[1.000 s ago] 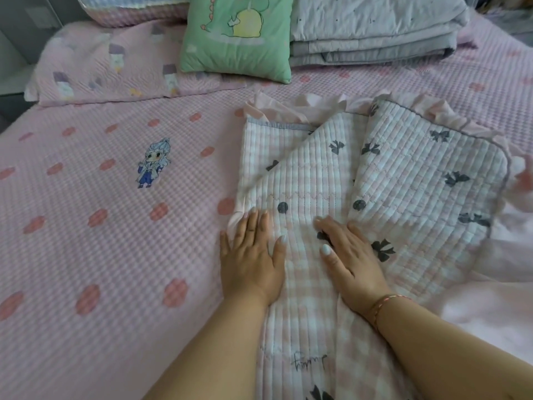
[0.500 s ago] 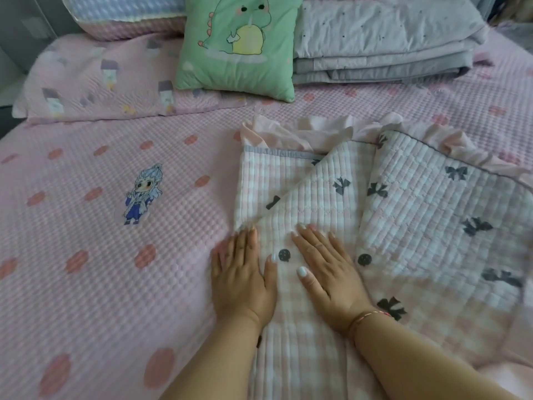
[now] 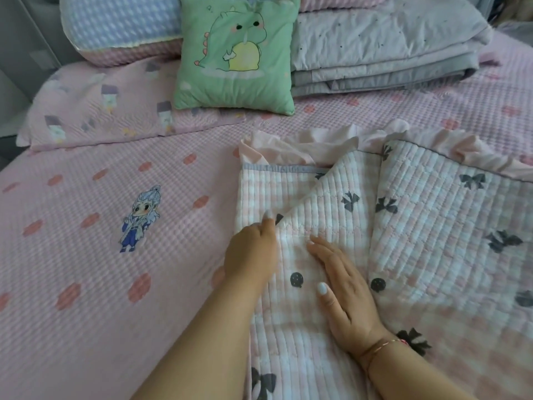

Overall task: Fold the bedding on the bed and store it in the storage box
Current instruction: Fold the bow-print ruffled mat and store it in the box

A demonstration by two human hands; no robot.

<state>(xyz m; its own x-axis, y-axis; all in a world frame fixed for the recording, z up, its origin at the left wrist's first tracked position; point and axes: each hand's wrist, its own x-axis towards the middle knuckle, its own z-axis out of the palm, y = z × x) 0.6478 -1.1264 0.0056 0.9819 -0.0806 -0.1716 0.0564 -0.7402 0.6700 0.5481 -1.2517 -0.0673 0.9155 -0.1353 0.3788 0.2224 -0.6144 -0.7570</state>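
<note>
1. The pink checked quilt (image 3: 432, 232) with dark bows lies partly folded on the bed (image 3: 86, 255), near its right side, one flap slanting across the layer below.
2. To fold well, I judge the slanted flap should be squared to the grey-piped edge and smoothed outward before the next fold.
3. The right hand (image 3: 343, 287) rests flat, fingers straight, pressing the flap.
4. The left hand (image 3: 251, 252) sits at the flap's edge, fingers curled; whether it pinches the cloth I cannot tell.
</note>
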